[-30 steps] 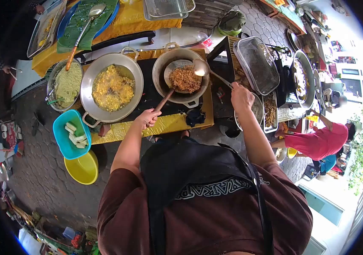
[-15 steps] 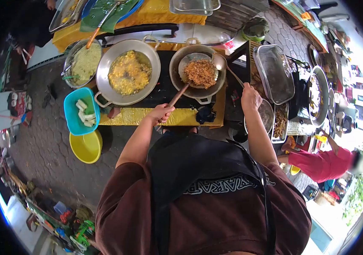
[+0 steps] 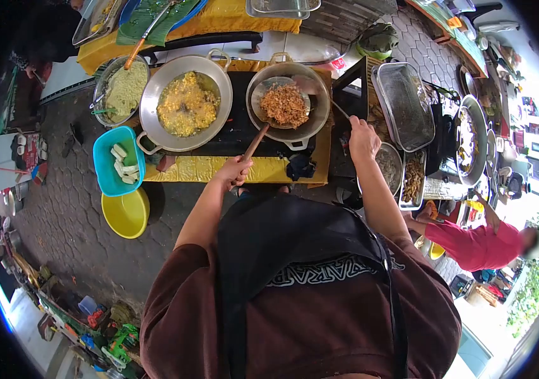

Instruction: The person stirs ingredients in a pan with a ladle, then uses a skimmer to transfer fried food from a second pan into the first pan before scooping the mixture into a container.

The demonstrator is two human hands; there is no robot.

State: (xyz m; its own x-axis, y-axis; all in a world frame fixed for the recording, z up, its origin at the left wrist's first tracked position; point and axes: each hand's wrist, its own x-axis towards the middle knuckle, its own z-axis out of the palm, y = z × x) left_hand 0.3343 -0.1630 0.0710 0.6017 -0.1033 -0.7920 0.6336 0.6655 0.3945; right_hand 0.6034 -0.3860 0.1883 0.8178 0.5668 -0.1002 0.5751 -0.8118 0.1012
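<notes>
My left hand (image 3: 234, 172) is closed round the wooden handle of a skimmer (image 3: 257, 140). Its round head lies in the right-hand wok (image 3: 321, 117), heaped with browned, shredded-looking fried food (image 3: 284, 106). My right hand (image 3: 363, 137) grips the thin handle of a ladle (image 3: 341, 110), whose blurred round head is over the wok beside the heap. To the left, yellow pieces bubble in oil in a second, wider wok (image 3: 150, 101); neither hand touches it.
A bowl of pale green batter-like mix (image 3: 125, 91), a turquoise basin (image 3: 100, 165) with white pieces and a yellow basin (image 3: 125, 216) stand at left. Right are a wire-mesh basket (image 3: 402, 104) and a tray of browned food (image 3: 413, 177). A person in red (image 3: 478, 243) is farther right.
The ladle head has swung left over the wok, toward the fried food, and my right hand has moved slightly left and up. My left hand still holds the skimmer in the wok.
</notes>
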